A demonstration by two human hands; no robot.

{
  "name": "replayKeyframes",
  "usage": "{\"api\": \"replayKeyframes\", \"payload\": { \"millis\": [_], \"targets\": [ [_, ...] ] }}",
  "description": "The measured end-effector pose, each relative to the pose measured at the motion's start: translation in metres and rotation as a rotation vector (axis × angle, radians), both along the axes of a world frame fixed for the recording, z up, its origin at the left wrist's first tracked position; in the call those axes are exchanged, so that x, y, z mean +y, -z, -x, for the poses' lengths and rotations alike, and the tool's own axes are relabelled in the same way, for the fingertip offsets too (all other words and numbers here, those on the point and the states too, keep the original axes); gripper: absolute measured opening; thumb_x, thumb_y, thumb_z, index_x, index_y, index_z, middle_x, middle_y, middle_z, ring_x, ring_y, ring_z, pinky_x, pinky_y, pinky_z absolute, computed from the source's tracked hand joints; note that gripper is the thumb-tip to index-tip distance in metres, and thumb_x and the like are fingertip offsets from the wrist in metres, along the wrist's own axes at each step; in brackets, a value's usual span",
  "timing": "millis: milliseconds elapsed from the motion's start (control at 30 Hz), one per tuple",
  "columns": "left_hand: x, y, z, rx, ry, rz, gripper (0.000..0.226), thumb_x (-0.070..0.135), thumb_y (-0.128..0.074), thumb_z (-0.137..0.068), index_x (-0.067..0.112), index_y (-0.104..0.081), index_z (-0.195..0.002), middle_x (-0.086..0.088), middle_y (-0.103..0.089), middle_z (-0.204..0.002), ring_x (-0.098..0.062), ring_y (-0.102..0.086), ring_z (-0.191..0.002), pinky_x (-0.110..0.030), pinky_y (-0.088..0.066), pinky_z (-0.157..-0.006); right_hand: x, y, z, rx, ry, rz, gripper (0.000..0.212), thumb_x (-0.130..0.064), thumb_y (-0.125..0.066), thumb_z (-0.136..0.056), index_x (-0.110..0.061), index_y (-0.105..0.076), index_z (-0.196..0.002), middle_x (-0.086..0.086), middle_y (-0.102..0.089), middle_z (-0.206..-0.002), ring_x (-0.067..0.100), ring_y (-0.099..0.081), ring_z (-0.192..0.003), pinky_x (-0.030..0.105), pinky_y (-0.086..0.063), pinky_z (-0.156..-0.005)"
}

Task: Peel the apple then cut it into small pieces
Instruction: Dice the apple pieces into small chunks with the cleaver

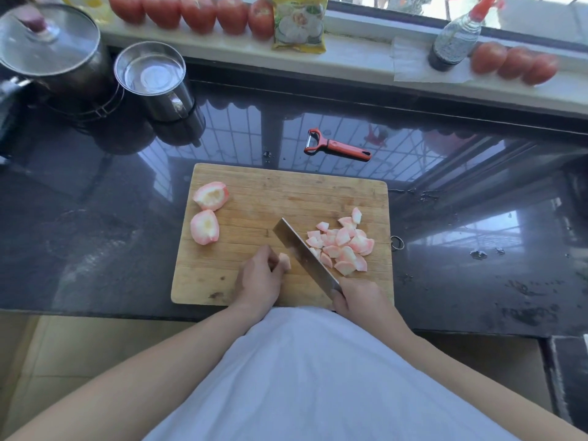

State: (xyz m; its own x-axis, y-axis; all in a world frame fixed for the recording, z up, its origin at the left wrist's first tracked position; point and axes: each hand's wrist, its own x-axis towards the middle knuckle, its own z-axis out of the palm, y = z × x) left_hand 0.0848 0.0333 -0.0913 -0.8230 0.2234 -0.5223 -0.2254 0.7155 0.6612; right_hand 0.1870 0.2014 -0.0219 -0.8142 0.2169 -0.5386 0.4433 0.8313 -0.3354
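White cloth of the person's shirt [318, 377] fills the bottom of the frame, with both forearms reaching up to the cutting board [254, 186] at centre.

The apple is peeled and partly cut. The left hand [259, 278] pinches a small apple piece [284, 261] against the board, fingers curled around it. The right hand [359, 297] is clamped on the handle of the knife [302, 253], whose blade runs diagonally up-left, just beside the held piece. A heap of cut pieces [343, 243] lies right of the blade. Two larger apple chunks [206, 211] wait at the board's left edge, well apart from the hands.

Step in hand, by judgement: dicing; roughly half the fruit remains. The next move calls for a downward cut through the held piece with the fingertips kept clear of the edge, then fetching a chunk from the left.

A red peeler [334, 144] lies on the dark bench [95, 233] above the board. Upper left stand a lidded pot [54, 49] and a steel cup [152, 78]; tomatoes [191, 11] line the windowsill.
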Motion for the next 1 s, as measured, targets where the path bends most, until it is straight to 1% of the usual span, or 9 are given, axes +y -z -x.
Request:
{"api": "replayKeyframes", "payload": {
  "millis": [133, 200, 333, 500, 567, 700, 767, 867, 1000],
  "targets": [
    [0.003, -0.002, -0.001, 0.01, 0.011, 0.02, 0.026, 0.04, -0.059, -0.102, 0.025, -0.053, -0.082, 0.001, -0.069, -0.079, -0.021, -0.063, -0.081, -0.035, -0.044, -0.063, 0.001, 0.001, -0.003, -0.124, -0.013, -0.031, 0.021, -0.024, -0.044, -0.099, -0.011, -0.06, -0.104, 0.015, -0.067, -0.099, 0.037, -0.062, -0.094, 0.04, -0.05, -0.075],
    [0.005, 0.0, -0.002, 0.016, 0.012, 0.024, 0.025, 0.038, -0.059, -0.102, 0.025, -0.053, -0.082, 0.001, -0.069, -0.079, -0.022, -0.063, -0.081, -0.036, -0.046, -0.064, 0.0, 0.001, -0.004, -0.164, -0.024, -0.038, 0.021, -0.024, -0.042, -0.099, -0.012, -0.059, -0.103, 0.014, -0.067, -0.098, 0.036, -0.062, -0.094, 0.038, -0.05, -0.075],
    [0.005, 0.001, -0.002, 0.024, 0.012, 0.042, 0.023, 0.035, -0.06, -0.101, 0.023, -0.052, -0.084, 0.001, -0.066, -0.081, -0.024, -0.06, -0.082, -0.038, -0.048, -0.067, -0.001, -0.003, -0.006, -0.153, -0.049, -0.06, 0.022, -0.023, -0.042, -0.1, -0.01, -0.06, -0.104, 0.013, -0.067, -0.097, 0.036, -0.062, -0.093, 0.04, -0.05, -0.076],
    [0.006, 0.002, -0.002, 0.029, 0.011, 0.048, 0.022, 0.034, -0.061, -0.101, 0.022, -0.053, -0.084, 0.001, -0.064, -0.083, -0.024, -0.059, -0.083, -0.037, -0.044, -0.066, -0.001, -0.003, -0.007, -0.146, -0.052, -0.055, 0.025, -0.026, -0.042, -0.1, -0.012, -0.061, -0.107, 0.011, -0.068, -0.096, 0.035, -0.063, -0.091, 0.041, -0.052, -0.076],
    [0.005, 0.001, -0.002, 0.03, 0.012, 0.05, 0.02, 0.033, -0.061, -0.101, 0.022, -0.055, -0.086, 0.002, -0.065, -0.084, -0.024, -0.06, -0.084, -0.038, -0.047, -0.068, -0.002, -0.005, -0.006, -0.146, -0.054, -0.052, 0.025, -0.025, -0.042, -0.1, -0.012, -0.061, -0.107, 0.011, -0.069, -0.097, 0.035, -0.063, -0.091, 0.041, -0.052, -0.076],
    [0.005, -0.001, -0.002, 0.039, 0.007, 0.035, 0.021, 0.031, -0.062, -0.101, 0.019, -0.055, -0.085, 0.001, -0.065, -0.082, -0.025, -0.059, -0.082, -0.041, -0.05, -0.071, -0.002, -0.009, -0.008, -0.143, -0.034, -0.047, 0.021, -0.023, -0.042, -0.1, -0.01, -0.056, -0.092, 0.014, -0.068, -0.093, 0.036, -0.062, -0.088, 0.04, -0.05, -0.072],
    [0.005, -0.002, -0.003, 0.038, 0.008, 0.039, 0.022, 0.029, -0.062, -0.101, 0.018, -0.054, -0.084, 0.001, -0.063, -0.081, -0.024, -0.058, -0.08, -0.039, -0.048, -0.068, -0.001, -0.011, -0.009, -0.148, -0.022, -0.05, 0.023, -0.023, -0.042, -0.1, -0.008, -0.06, -0.097, 0.015, -0.068, -0.093, 0.037, -0.062, -0.088, 0.04, -0.051, -0.073],
    [0.005, -0.003, -0.003, 0.028, -0.005, 0.045, 0.022, 0.026, -0.061, -0.102, 0.023, -0.054, -0.081, 0.007, -0.063, -0.083, -0.017, -0.056, -0.079, -0.033, -0.04, -0.062, 0.0, -0.014, -0.012, -0.186, -0.011, -0.049, 0.024, -0.022, -0.043, -0.1, -0.008, -0.062, -0.105, 0.016, -0.067, -0.098, 0.036, -0.062, -0.093, 0.039, -0.051, -0.075],
    [0.004, 0.0, -0.001, 0.018, -0.005, 0.027, 0.019, 0.024, -0.062, -0.101, 0.023, -0.058, -0.082, 0.005, -0.065, -0.086, -0.021, -0.059, -0.085, -0.037, -0.047, -0.07, 0.001, -0.015, -0.011, -0.241, -0.017, -0.051, 0.023, -0.023, -0.043, -0.1, -0.01, -0.06, -0.106, 0.016, -0.067, -0.098, 0.035, -0.063, -0.091, 0.039, -0.052, -0.074]
  ]
}}
